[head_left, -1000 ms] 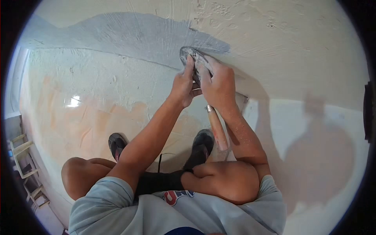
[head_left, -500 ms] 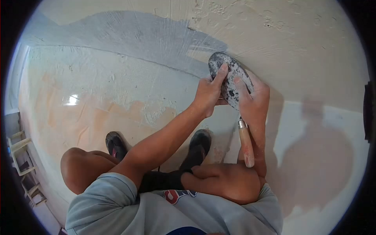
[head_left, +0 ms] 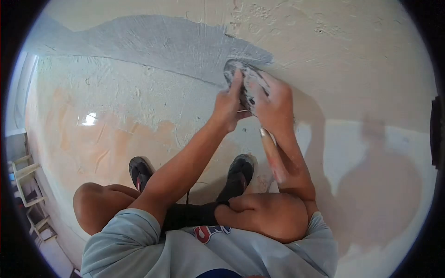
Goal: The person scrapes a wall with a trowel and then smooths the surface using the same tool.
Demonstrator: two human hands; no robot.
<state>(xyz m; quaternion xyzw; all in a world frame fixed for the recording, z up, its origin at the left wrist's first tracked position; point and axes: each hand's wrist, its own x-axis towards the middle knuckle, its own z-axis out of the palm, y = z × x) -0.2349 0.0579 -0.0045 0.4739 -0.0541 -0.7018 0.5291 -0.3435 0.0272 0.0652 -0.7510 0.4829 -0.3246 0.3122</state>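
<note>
A trowel with a dark, rounded blade [head_left: 251, 83] smeared white is between my hands, near the lower edge of a grey patch. My left hand [head_left: 228, 104] grips the blade's left side, thumb on its upper face and fingers partly hidden beneath. On the other side, my right hand [head_left: 275, 103] is closed on the blade, slightly blurred. A worn wooden handle [head_left: 273, 155] with a metal collar extends below the right hand, along the forearm. The join between handle and blade is hidden by the hand.
A grey patch [head_left: 153, 44] curves across the pale, ridged plaster surface. My shoes [head_left: 239, 171] and bent knees are below the hands. At the far left stands a wooden ladder-like frame [head_left: 27, 171]. A shadow [head_left: 378, 194] falls on the right.
Both hands have moved left with the trowel, its blade now by the grey patch's lower edge. The wooden handle has shifted left and tilted more.
</note>
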